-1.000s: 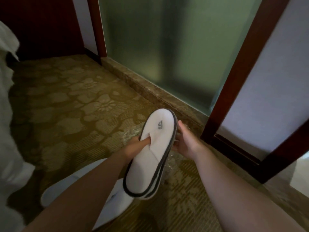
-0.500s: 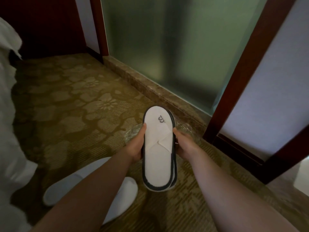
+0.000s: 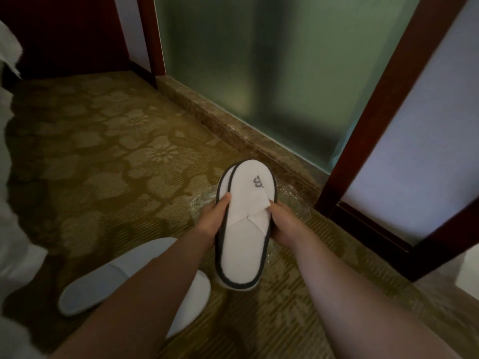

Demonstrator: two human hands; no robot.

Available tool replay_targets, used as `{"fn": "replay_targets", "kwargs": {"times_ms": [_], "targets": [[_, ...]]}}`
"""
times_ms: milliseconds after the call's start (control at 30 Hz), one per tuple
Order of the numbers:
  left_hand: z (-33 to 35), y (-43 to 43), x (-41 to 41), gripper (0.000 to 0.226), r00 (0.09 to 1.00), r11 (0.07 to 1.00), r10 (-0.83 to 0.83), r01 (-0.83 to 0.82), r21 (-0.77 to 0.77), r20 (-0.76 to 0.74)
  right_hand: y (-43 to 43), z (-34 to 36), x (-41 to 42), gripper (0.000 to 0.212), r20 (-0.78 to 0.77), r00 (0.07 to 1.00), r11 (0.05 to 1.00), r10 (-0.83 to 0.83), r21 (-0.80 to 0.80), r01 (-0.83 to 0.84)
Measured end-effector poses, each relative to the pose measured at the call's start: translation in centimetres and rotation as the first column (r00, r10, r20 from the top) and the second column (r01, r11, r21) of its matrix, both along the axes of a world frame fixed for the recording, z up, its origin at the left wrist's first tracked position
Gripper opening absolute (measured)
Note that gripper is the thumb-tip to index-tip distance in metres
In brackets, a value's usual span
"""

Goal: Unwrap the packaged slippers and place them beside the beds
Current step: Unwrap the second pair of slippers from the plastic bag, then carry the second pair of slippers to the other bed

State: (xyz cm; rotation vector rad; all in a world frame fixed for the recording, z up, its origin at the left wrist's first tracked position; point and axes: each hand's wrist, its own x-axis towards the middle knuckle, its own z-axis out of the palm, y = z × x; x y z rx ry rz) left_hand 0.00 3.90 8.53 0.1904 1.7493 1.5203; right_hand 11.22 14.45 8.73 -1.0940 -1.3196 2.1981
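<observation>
A stacked pair of white slippers with dark trim (image 3: 243,224) is held above the carpet, toes pointing away from me. My left hand (image 3: 211,221) grips the left edge, thumb on top. My right hand (image 3: 283,224) holds the right edge, its fingers at the folded white strap. A crumpled clear plastic wrapper (image 3: 293,200) lies on the carpet under and behind the slippers. Two plain white slippers (image 3: 103,281) lie flat on the carpet at lower left, partly hidden by my left forearm.
White bedding (image 3: 13,229) hangs along the left edge. A frosted glass panel (image 3: 259,73) on a stone sill (image 3: 233,128) stands ahead, with dark wooden frames (image 3: 375,112) to its right. Patterned carpet (image 3: 103,151) stretches to the left.
The stacked slippers have turned from tilted to facing me squarely and moved slightly right. My right hand has shifted from the side onto the strap fold.
</observation>
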Motion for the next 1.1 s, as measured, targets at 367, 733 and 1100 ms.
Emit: {"fn": "replay_targets", "kwargs": {"times_ms": [367, 733, 1100], "targets": [[-4.0, -0.2, -2.2, 0.044, 0.997, 0.994, 0.044, -0.050, -0.094, -0.057, 1.8, -2.7, 0.4, 0.043, 0.133, 0.950, 0.957, -0.282, -0.028, 0.288], [-7.5, -2.5, -2.5, 0.056, 0.990, 0.966, 0.139, -0.136, -0.219, -0.003, 0.2, -6.0, 2.0, 0.047, 0.330, 0.875, 0.935, -0.354, 0.141, 0.325], [0.3, -15.2, 5.6, 0.059, 0.951, 0.886, 0.187, -0.055, -0.460, 0.246, -11.1, 0.7, 8.7, 0.039, 0.629, 0.756, 0.983, -0.180, 0.149, 0.110]]}}
